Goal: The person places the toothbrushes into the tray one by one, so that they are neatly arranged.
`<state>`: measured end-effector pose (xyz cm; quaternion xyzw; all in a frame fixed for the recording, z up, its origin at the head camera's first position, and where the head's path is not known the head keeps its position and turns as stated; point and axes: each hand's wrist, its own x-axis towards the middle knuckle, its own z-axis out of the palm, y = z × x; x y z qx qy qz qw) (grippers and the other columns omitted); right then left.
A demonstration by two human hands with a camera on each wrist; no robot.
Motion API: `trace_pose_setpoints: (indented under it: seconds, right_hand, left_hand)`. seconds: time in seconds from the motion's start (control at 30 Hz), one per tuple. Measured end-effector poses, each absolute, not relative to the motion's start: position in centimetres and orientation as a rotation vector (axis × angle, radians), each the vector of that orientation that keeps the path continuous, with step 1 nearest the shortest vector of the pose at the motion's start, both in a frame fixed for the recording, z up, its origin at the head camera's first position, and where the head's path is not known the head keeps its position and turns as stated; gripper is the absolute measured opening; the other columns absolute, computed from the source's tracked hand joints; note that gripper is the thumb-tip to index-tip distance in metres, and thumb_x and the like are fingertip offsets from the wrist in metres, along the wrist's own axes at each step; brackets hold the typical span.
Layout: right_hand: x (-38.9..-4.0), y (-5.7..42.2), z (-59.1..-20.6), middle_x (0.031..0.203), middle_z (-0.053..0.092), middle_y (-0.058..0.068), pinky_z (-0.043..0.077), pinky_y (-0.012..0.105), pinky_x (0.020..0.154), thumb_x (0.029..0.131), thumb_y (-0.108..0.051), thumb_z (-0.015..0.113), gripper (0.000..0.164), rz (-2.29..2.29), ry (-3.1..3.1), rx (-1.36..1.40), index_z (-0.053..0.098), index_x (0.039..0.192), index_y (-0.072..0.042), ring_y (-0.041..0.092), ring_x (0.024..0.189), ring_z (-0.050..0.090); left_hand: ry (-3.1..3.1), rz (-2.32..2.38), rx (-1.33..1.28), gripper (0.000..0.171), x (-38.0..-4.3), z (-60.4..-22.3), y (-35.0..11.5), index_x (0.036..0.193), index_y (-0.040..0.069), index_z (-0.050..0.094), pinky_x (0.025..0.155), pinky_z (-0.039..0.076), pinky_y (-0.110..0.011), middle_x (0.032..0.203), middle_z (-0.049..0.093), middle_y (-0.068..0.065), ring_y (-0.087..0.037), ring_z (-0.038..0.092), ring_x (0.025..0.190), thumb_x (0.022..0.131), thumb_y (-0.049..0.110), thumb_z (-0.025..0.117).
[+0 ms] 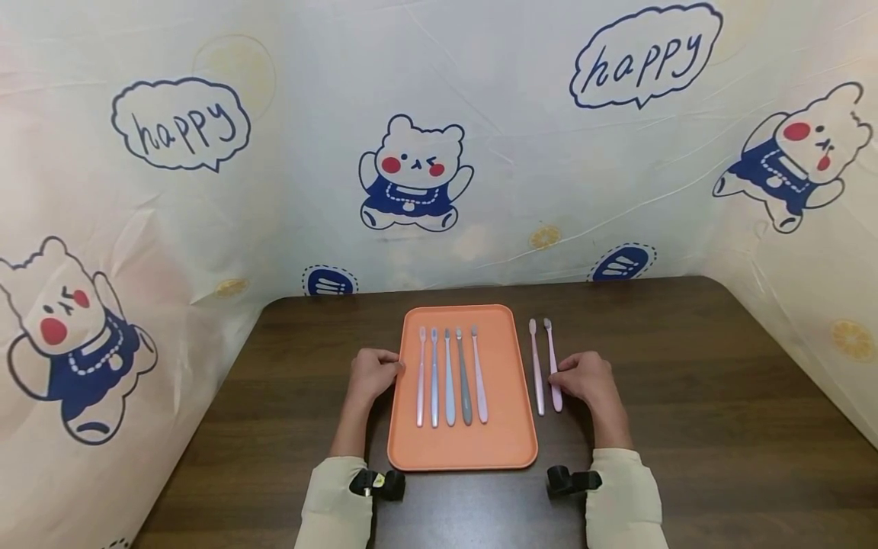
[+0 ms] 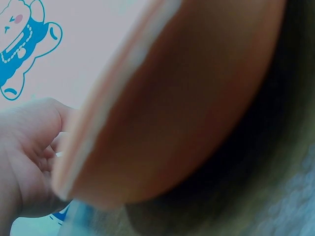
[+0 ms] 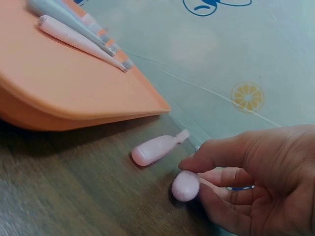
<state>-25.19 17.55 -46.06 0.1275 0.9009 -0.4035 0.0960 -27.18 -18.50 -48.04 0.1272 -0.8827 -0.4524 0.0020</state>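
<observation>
An orange tray (image 1: pixel 463 451) lies on the table with several toothbrushes side by side on it: pale pink, light blue and grey (image 1: pixel 464 389) ones. At its left rim my left hand (image 1: pixel 373 374) holds the edge; in the left wrist view the tray's side (image 2: pixel 162 108) hides most of the fingers. To the right of the tray, my right hand (image 1: pixel 587 376) pinches a pink toothbrush (image 3: pixel 185 187) by its handle between thumb and fingers. The toothbrush appears to rest on the table. Another pale pink toothbrush (image 1: pixel 537 374) lies between it and the tray.
The dark wooden table (image 1: pixel 700 381) extends to both sides. A pale printed cloth (image 1: pixel 507 191) with bears and lettering hangs behind it and along the sides. Black wrist cameras (image 1: pixel 575 482) sit on both cream sleeves (image 1: pixel 620 503).
</observation>
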Motion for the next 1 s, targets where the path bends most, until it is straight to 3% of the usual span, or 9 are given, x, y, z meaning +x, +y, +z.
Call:
trace_pose_setpoints:
  seconds: [0.37, 0.63, 1.0]
  right_hand:
    - [-25.16, 17.47, -45.90, 0.091, 0.071, 0.015, 0.049, 0.031, 0.068, 0.080, -0.021, 0.074, 0.026, -1.081, 2.734, 0.342, 0.076, 0.095, 0.001, 0.025, 0.084, 0.061]
    - [-25.17, 17.86, -46.10, 0.092, 0.070, 0.016, 0.048, 0.029, 0.065, 0.083, -0.021, 0.073, 0.029, -1.104, 2.722, 0.318, 0.075, 0.100, 0.003, 0.024, 0.083, 0.062]
    - [-24.99, 18.22, -46.09, 0.079, 0.069, 0.010, 0.049, 0.023, 0.059, 0.085, -0.013, 0.073, 0.030, -1.257, 2.648, 0.329, 0.073, 0.107, 0.008, 0.014, 0.068, 0.061]
  left_hand:
    - [-2.760, -1.385, 0.397, 0.022, -27.18, -48.16, -18.38, 0.102, 0.000, 0.079, 0.066, 0.055, -0.028, 0.101, 0.077, -0.018, -0.019, 0.068, 0.081, 0.086, 0.013, 0.070]
    - [-2.751, -1.396, 0.385, 0.022, -27.18, -48.24, -18.41, 0.101, -0.001, 0.079, 0.065, 0.055, -0.028, 0.101, 0.077, -0.019, -0.020, 0.068, 0.081, 0.086, 0.012, 0.070]
    - [-2.745, -1.410, 0.404, 0.022, -27.01, -48.21, -18.39, 0.100, -0.001, 0.079, 0.065, 0.053, -0.026, 0.102, 0.076, -0.018, -0.023, 0.067, 0.084, 0.086, 0.013, 0.069]
